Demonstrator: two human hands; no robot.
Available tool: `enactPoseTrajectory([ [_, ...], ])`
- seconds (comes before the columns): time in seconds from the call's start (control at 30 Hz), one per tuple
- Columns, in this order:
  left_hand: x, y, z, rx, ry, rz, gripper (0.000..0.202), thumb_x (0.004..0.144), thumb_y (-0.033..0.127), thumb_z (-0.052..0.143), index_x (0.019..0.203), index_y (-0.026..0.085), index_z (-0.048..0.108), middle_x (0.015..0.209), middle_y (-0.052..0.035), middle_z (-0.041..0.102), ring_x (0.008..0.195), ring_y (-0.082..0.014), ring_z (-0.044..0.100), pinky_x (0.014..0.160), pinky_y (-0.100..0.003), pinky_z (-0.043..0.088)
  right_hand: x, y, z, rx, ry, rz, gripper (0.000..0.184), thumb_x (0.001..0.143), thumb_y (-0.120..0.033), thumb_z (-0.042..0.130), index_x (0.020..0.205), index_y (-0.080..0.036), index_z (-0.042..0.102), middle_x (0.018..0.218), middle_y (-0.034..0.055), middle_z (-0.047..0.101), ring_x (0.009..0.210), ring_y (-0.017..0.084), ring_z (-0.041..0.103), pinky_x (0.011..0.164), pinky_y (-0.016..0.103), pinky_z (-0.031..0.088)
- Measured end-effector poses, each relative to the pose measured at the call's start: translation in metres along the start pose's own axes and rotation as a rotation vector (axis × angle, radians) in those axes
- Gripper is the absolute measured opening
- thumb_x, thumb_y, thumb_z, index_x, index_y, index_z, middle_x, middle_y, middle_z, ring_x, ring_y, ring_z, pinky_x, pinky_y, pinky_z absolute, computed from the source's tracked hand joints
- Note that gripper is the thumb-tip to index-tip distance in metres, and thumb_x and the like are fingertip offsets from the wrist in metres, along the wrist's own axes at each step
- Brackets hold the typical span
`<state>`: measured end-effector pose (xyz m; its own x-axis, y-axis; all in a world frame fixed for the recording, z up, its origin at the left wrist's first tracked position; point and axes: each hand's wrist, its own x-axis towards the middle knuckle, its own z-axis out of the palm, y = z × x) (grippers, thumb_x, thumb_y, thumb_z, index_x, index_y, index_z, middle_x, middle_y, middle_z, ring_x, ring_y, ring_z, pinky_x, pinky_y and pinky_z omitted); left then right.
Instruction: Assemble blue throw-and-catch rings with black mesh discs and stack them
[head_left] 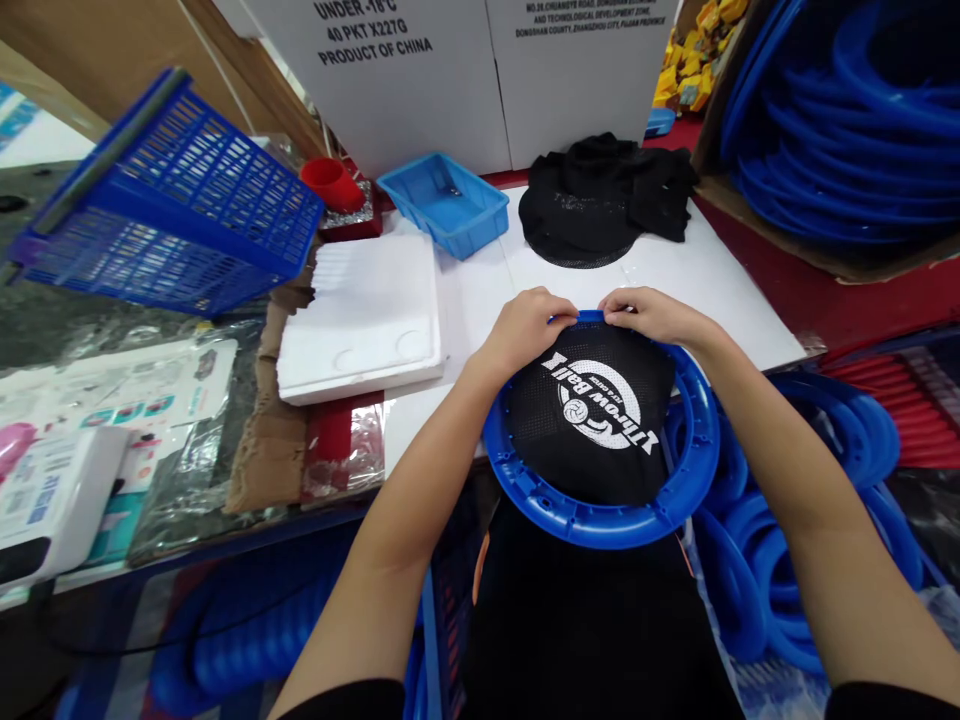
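Observation:
A blue plastic ring (600, 528) rests tilted at the table's front edge, over my lap. Inside it lies a round black mesh net (547, 430) with a white "Throw Ball" print, and its lower edge sits loose of the ring at the right. My left hand (531, 325) pinches the net and the ring at the far rim. Just right of it, my right hand (646, 314) pinches the same far rim, thumb and fingers closed. Beyond them a pile of black mesh nets (607, 200) lies on the white table top (487, 290).
A light-blue tray (450, 205) with small bits and a white foam block (367, 320) stand to the left, near a red cup (334, 185) and a blue basket (187, 200). At right is a carton of blue rings (840, 150); more rings (772, 560) hang low beside me.

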<state>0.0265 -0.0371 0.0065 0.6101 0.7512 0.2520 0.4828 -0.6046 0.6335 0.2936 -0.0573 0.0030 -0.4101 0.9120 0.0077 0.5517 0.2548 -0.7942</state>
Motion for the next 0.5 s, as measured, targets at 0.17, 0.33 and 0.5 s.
enactPoseTrajectory([
  [0.17,0.0019,-0.0019,0.0,0.032,-0.027,0.015,0.02,0.096,0.025,0.068,0.103,0.026,0.086,0.099,-0.0058,0.082,0.1,-0.0269,0.068,0.098,-0.043,0.052,-0.0058,0.0004,-0.0057,0.006,0.003,-0.02,0.024,0.089,-0.048,0.069,0.092,-0.025,0.074,0.117,0.0067,0.078,0.109,0.029,0.069,0.105,0.047,0.052],
  [0.33,0.0035,-0.0064,0.0022,-0.046,-0.04,-0.035,0.016,0.093,0.025,0.073,0.099,0.027,0.087,0.097,-0.0041,0.082,0.097,-0.0253,0.067,0.098,-0.042,0.052,-0.0039,-0.0017,-0.0094,-0.042,-0.095,-0.074,0.02,0.093,-0.044,0.064,0.094,-0.025,0.072,0.119,0.0073,0.077,0.11,0.029,0.067,0.106,0.048,0.051],
  [0.5,0.0031,-0.0087,0.0015,0.015,-0.021,0.025,0.019,0.095,0.027,0.071,0.104,0.026,0.087,0.095,-0.0063,0.079,0.103,-0.0279,0.063,0.096,-0.042,0.051,0.0032,-0.0012,-0.0031,-0.214,-0.012,-0.214,0.015,0.094,-0.033,0.057,0.091,-0.025,0.069,0.108,0.01,0.073,0.105,0.031,0.064,0.104,0.049,0.05],
])
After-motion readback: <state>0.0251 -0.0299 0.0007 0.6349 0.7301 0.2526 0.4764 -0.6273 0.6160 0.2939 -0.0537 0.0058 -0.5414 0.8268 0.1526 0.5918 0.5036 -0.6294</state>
